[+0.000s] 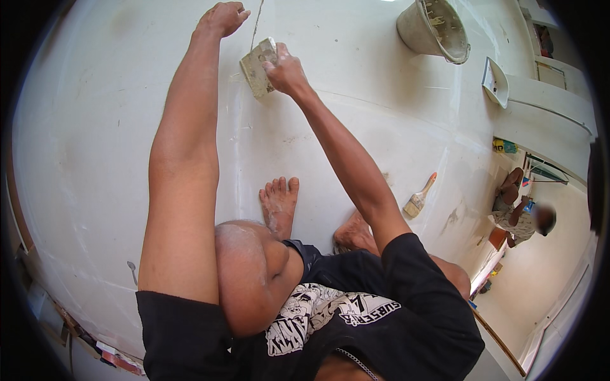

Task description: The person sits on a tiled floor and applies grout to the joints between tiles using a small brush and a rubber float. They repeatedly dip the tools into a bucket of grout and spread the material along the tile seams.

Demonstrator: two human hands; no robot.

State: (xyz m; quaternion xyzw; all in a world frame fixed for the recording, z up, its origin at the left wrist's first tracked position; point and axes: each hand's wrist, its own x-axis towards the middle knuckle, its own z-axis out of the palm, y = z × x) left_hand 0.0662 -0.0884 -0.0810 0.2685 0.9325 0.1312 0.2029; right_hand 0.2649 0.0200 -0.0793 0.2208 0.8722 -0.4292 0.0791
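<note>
We stretch both arms forward, squatting barefoot. Our left hand (222, 18) rests curled with knuckles down; our right hand (284, 70) is closed in a grip, wrist bent.

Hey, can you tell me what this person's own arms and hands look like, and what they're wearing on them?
Both arms are bare from the short black sleeves of a T-shirt down to the fingers. No gloves, watch, rings or bracelets show. The left hand and right hand carry pale, dried smears of plaster-like material, and similar dusty streaks mark the forearms. The shirt front bears a white graphic print.
</note>
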